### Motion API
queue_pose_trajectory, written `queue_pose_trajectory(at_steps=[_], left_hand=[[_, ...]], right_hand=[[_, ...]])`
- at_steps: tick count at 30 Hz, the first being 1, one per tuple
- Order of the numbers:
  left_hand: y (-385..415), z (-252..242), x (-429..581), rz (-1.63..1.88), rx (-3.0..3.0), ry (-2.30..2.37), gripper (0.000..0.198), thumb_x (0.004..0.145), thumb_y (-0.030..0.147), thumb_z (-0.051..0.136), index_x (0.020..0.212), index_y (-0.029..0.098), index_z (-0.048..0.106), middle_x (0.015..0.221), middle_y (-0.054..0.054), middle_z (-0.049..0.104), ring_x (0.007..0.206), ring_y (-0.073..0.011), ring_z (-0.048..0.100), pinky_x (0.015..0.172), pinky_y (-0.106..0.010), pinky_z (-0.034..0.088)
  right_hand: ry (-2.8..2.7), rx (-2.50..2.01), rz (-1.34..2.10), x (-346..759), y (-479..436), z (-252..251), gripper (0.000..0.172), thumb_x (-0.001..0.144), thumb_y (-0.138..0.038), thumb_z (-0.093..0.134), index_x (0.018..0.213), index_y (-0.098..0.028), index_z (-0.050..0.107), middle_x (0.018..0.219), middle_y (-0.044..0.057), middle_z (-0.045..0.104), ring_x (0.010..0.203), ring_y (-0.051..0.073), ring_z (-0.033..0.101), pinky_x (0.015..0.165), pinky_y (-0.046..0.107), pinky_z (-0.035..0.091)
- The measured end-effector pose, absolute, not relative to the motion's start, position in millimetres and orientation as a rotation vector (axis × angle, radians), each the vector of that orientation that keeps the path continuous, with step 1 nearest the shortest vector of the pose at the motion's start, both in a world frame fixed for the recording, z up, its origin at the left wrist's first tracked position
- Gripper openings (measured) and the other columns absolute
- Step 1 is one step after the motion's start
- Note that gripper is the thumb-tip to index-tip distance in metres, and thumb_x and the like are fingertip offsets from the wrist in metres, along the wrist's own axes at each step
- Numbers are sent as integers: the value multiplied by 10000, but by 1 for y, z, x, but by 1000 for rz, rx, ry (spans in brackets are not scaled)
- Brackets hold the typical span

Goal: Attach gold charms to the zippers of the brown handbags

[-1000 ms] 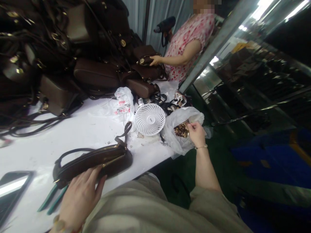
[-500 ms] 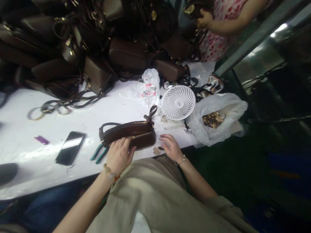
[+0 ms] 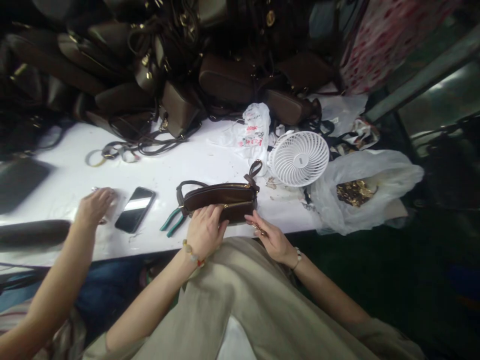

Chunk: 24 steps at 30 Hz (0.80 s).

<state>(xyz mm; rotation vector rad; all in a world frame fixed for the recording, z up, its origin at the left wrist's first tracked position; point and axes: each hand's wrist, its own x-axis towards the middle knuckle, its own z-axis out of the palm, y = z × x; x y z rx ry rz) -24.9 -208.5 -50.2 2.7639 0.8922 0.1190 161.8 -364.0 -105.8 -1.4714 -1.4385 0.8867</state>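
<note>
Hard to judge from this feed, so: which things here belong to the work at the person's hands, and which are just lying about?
Part of the work:
dark brown leather handbag, under the left hand
small gold fitting, pinched in the right hand

Just lying about:
smartphone
white desk fan
green-handled pliers

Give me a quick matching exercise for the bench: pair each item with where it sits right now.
Items:
1 green-handled pliers
2 phone
3 white desk fan
4 gold-coloured scraps

Places:
A in a white plastic bag
B tips under the brown handbag
C beside the handbag's strap loop
D flat on the white table, screen up

Pairs: 1B, 2D, 3C, 4A
</note>
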Motion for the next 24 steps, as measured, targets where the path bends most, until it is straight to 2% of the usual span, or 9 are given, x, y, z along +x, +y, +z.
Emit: queue_pose_trajectory(at_steps=[2,4,6,7,9,13,17,20,24], left_hand=[[-213,-49,-22,131,2733,888,358,929,314,522,1248,152,501,1156,-114,634,1087,-283,582,917,-418,435],[-219,-48,-18,139,2710,883,390,922,313,529,1270,144,479,1206,-126,618,1132,-288,566,942,-424,430],[-223,-48,-14,141,2694,888,416,907,321,545,1274,139,468,1222,-138,609,1140,-298,563,941,-431,434],[-224,-48,-12,145,2689,892,414,904,315,544,1271,140,467,1219,-141,609,1133,-301,567,936,-433,438],[-226,-49,-8,158,2683,895,385,910,285,519,1266,148,466,1208,-142,612,1123,-298,574,930,-434,442],[-226,-50,-5,173,2667,876,405,912,275,506,1289,141,448,1217,-151,608,1155,-302,561,932,-443,446],[-227,-48,-5,185,2659,859,448,895,290,531,1304,127,449,1252,-170,592,1163,-313,551,936,-457,445],[-229,-47,-6,169,2652,857,473,886,297,548,1313,116,450,1259,-169,591,1148,-316,552,931,-456,445],[-231,-48,-7,155,2661,851,507,880,306,563,1326,95,445,1286,-174,578,1157,-323,543,943,-453,438]], right_hand=[[-1312,-1449,969,152,-355,-90,571,1027,-287,366,1559,-257,158,1351,111,601,1207,189,607,1026,402,510],[-1141,-1454,1045,142,-344,-82,501,1023,-342,395,1498,-240,272,1092,83,717,1021,186,692,935,386,560],[-977,-1460,1132,136,-333,-80,397,1011,-410,423,1360,-222,421,872,43,718,815,178,717,782,346,599],[-910,-1452,1173,135,-328,-80,369,1001,-441,435,1293,-218,465,828,34,706,749,174,712,712,327,601],[-805,-1433,1187,134,-322,-80,355,978,-479,464,1211,-215,513,863,48,707,746,174,707,685,317,599],[-703,-1445,1030,136,-316,-75,343,928,-458,566,1140,-191,606,983,78,719,896,187,697,834,339,579],[-691,-1483,947,140,-315,-74,384,910,-420,602,1223,-198,609,1001,72,725,908,185,695,846,333,573],[-767,-1509,948,141,-315,-74,344,916,-410,594,1183,-195,620,1048,83,729,966,190,693,885,334,562],[-744,-1632,914,139,-313,-71,298,895,-451,614,986,-170,653,881,84,743,799,190,711,724,297,579]])
